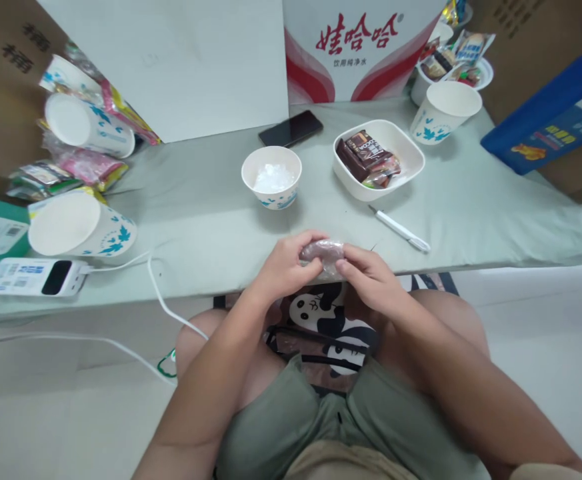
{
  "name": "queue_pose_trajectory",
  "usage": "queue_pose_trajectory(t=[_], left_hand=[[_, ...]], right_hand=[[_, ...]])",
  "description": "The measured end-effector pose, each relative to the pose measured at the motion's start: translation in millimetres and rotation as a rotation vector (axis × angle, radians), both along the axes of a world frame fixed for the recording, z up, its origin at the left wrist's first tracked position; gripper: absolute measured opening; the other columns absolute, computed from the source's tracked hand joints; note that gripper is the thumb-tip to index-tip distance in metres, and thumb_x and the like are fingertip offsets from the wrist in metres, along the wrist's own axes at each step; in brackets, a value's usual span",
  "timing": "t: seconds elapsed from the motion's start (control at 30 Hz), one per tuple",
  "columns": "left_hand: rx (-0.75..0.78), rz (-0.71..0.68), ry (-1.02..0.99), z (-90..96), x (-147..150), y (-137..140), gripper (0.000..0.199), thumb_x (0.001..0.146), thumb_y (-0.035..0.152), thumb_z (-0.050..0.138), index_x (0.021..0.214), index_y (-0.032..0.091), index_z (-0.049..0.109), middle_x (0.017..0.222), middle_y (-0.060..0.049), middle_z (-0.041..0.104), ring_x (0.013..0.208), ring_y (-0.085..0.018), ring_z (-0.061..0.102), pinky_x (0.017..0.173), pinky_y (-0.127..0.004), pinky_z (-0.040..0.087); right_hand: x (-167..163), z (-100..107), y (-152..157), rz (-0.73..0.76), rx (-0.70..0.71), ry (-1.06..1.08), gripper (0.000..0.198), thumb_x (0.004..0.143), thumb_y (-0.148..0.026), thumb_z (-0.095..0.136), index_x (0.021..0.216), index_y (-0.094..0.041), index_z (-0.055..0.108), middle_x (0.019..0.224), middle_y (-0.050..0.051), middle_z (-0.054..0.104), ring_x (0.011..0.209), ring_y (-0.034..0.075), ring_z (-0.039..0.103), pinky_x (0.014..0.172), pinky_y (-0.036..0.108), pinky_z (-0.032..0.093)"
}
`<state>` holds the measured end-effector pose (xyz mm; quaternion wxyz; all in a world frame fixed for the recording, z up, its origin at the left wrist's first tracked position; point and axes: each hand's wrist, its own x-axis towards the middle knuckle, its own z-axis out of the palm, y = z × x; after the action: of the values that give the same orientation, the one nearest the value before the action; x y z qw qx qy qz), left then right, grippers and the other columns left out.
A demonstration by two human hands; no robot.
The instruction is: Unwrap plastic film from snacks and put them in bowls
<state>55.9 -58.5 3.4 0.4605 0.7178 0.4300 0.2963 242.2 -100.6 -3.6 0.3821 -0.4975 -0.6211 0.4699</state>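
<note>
A small crinkled packet in clear, shiny plastic [325, 251] is between my two hands at the table's front edge; what is inside it, if anything, I cannot make out. My left hand [289, 265] grips its left side, with thumb and fingers closed. On the right side my right hand [371, 272] pinches it. Just beyond the hands stands a paper bowl [277, 199] with whitish clear plastic in it. A white square bowl [411, 160] to its right holds wrapped snacks [365, 150]. In front of that bowl lies a slim white pen-like tool [399, 229] with a dark tip.
A black phone [291, 129] lies by the white box [211, 60]. Paper cups [115, 230] and snack packets [91, 165] crowd the left. A power bank [35, 277] trails a white cable [158, 283] over the edge. At right are another cup [443, 113] and a blue box [555, 113].
</note>
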Motion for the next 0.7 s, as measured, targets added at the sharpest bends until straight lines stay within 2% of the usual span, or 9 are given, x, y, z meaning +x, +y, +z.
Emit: queue_pose_trajectory(t=[0.07,0.1,0.17,0.27,0.33,0.4,0.5,0.6,0.7], left_hand=[[-0.054,0.017,-0.024,0.1,-4,3,0.029,0.073,0.020,0.055,0.099,0.017,0.070,0.083,0.001,0.070,0.073,-0.014,0.061,0.067,-0.025,0.047],[-0.086,0.006,-0.039,0.4,-6,5,0.027,0.073,0.020,0.055,0.096,0.017,0.070,0.079,0.001,0.067,0.071,-0.014,0.059,0.065,-0.025,0.046],[-0.119,-0.031,-0.074,1.3,-9,7,0.023,0.073,0.022,0.055,0.089,0.017,0.070,0.077,0.001,0.064,0.070,-0.014,0.058,0.063,-0.025,0.045],[-0.075,-0.031,-0.141,3.1,-16,10,0.020,0.071,0.021,0.057,0.088,0.018,0.069,0.085,-0.001,0.065,0.078,-0.015,0.060,0.071,-0.026,0.049],[-0.030,0.055,-0.216,4.5,-21,12,0.024,0.071,0.021,0.060,0.094,0.018,0.067,0.097,-0.004,0.066,0.089,-0.017,0.063,0.078,-0.028,0.051],[-0.011,0.200,-0.290,5.5,-26,16,0.023,0.073,0.022,0.061,0.096,0.019,0.065,0.101,-0.005,0.065,0.094,-0.018,0.063,0.079,-0.028,0.051],[-0.024,0.432,-0.310,5.2,-33,21,0.006,0.079,0.022,0.058,0.084,0.019,0.060,0.084,-0.002,0.064,0.078,-0.014,0.059,0.069,-0.026,0.047],[-0.033,0.514,-0.279,3.2,-36,25,0.006,0.081,0.019,0.056,0.075,0.020,0.056,0.069,0.002,0.059,0.066,-0.012,0.053,0.065,-0.027,0.043],[-0.017,0.483,-0.229,1.8,-38,26,0.009,0.081,0.018,0.056,0.072,0.020,0.055,0.065,0.003,0.056,0.063,-0.012,0.051,0.064,-0.027,0.041]], right_hand=[[-4,-4,0,-0.140,0.081,-0.045,0.025,0.089,-0.042,0.064,0.105,-0.024,0.065,0.106,0.006,0.069,0.100,0.023,0.066,0.085,0.038,0.055],[-7,-6,1,-0.197,0.123,-0.050,0.032,0.084,-0.040,0.069,0.112,-0.025,0.062,0.115,0.007,0.067,0.107,0.024,0.065,0.087,0.039,0.055],[-13,-10,1,-0.205,0.166,-0.063,0.041,0.079,-0.036,0.074,0.116,-0.027,0.058,0.120,0.007,0.065,0.110,0.024,0.064,0.090,0.039,0.054],[-19,-11,3,-0.137,0.159,-0.161,0.017,0.082,-0.030,0.068,0.097,-0.024,0.061,0.090,0.001,0.069,0.084,0.019,0.065,0.077,0.035,0.053],[-20,-6,9,-0.182,0.223,-0.226,0.006,0.083,-0.026,0.064,0.085,-0.023,0.059,0.074,-0.002,0.063,0.069,0.016,0.060,0.067,0.031,0.049],[-20,6,21,-0.263,0.369,-0.295,0.006,0.080,-0.023,0.064,0.080,-0.023,0.057,0.071,-0.002,0.060,0.065,0.015,0.056,0.063,0.030,0.046],[-28,35,55,-0.319,0.605,-0.463,0.010,0.075,-0.019,0.063,0.078,-0.024,0.055,0.073,-0.001,0.058,0.068,0.017,0.054,0.065,0.032,0.044],[-51,62,106,-0.181,0.713,-0.657,0.011,0.076,-0.015,0.059,0.082,-0.024,0.058,0.081,0.002,0.061,0.079,0.020,0.057,0.071,0.035,0.045],[-77,68,161,0.109,0.654,-0.871,0.019,0.075,-0.009,0.057,0.087,-0.023,0.064,0.093,0.004,0.065,0.082,0.019,0.059,0.070,0.033,0.043]])
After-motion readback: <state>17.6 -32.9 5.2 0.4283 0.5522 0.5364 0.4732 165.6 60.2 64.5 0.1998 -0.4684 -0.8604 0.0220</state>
